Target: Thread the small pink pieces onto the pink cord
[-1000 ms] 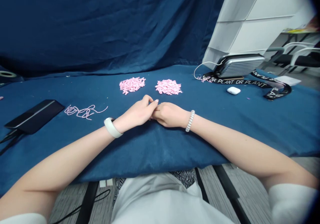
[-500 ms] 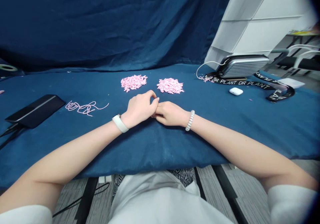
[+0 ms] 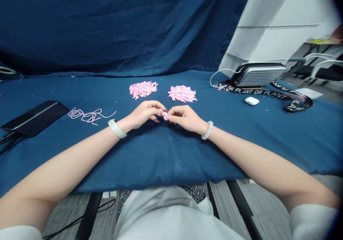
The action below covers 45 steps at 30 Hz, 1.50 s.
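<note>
My left hand [image 3: 143,114] and my right hand [image 3: 184,118] meet above the blue cloth [image 3: 166,154], their fingertips almost touching. A small pink piece [image 3: 164,115] is pinched between the fingertips of both hands. Just beyond my hands lie two loose heaps of small pink pieces, the left heap [image 3: 143,90] and the right heap [image 3: 182,94], apart from each other. Neither hand touches them. A white wristband [image 3: 117,129] circles my left wrist, and a white coil bracelet [image 3: 208,130] circles my right.
A tangled pink cord [image 3: 88,116] and a black phone [image 3: 34,118] lie on the cloth at left. At right are a silver ribbed case [image 3: 258,74], a black "DR PLANT" lanyard [image 3: 257,92] and a white earbud case [image 3: 251,101].
Both hands have lifted from their resting position, with the fingers opening from a fold into a fingertip pinch on the pink piece. The view has shifted slightly.
</note>
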Each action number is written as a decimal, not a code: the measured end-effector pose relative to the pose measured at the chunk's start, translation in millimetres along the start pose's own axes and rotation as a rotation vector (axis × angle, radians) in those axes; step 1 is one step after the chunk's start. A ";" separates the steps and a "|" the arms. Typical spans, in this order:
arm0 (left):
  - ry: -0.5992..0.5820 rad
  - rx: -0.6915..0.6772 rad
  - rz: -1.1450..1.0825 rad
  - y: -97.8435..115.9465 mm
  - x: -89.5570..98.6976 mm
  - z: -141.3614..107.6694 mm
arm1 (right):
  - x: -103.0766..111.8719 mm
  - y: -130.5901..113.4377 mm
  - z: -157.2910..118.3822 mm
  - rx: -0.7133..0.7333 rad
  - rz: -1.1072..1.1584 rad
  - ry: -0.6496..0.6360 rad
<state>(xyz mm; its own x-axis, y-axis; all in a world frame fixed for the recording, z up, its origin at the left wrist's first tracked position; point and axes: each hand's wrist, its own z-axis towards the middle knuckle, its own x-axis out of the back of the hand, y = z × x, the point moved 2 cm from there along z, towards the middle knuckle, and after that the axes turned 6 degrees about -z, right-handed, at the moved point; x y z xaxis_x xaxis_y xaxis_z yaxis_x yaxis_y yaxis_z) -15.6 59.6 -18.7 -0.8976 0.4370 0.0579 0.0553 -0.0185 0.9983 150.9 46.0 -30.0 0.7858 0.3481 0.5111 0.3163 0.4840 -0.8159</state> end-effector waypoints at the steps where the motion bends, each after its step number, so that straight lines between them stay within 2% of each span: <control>1: -0.015 -0.006 -0.026 -0.6 0.1 -2.3 | 2.0 1.6 0.0 -0.039 0.058 0.007; 6: -0.064 0.007 -0.077 1.5 -5.5 -9.7 | 5.6 4.3 0.3 -0.079 0.181 0.026; 12: -0.032 0.056 -0.166 1.5 -7.8 -9.8 | 6.4 4.3 0.5 -0.099 0.228 0.048; 18: -0.080 0.128 -0.221 -0.7 -9.1 -9.2 | 5.8 3.3 0.3 -0.092 0.255 0.038; 22: -0.035 0.079 -0.192 -0.4 -11.0 -8.7 | 5.2 3.7 0.3 -0.110 0.269 0.053; 33: 0.027 -0.043 -0.168 -3.1 -16.5 -9.8 | 3.2 1.3 0.3 -0.132 0.324 0.212; 39: 0.008 0.008 -0.223 -3.5 -15.6 -9.4 | 2.0 -0.4 -1.2 -0.120 0.309 0.183; 45: 0.003 -0.008 -0.224 -2.5 -13.9 -8.9 | 2.0 0.5 -1.9 -0.120 0.312 0.151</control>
<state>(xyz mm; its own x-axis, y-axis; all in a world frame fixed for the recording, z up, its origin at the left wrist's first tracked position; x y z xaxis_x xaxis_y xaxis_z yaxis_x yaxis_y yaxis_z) -7.2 45.5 -22.0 -0.8883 0.4284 -0.1653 -0.1492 0.0714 0.9862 153.7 45.4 -29.9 0.9211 0.3373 0.1945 0.1023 0.2723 -0.9568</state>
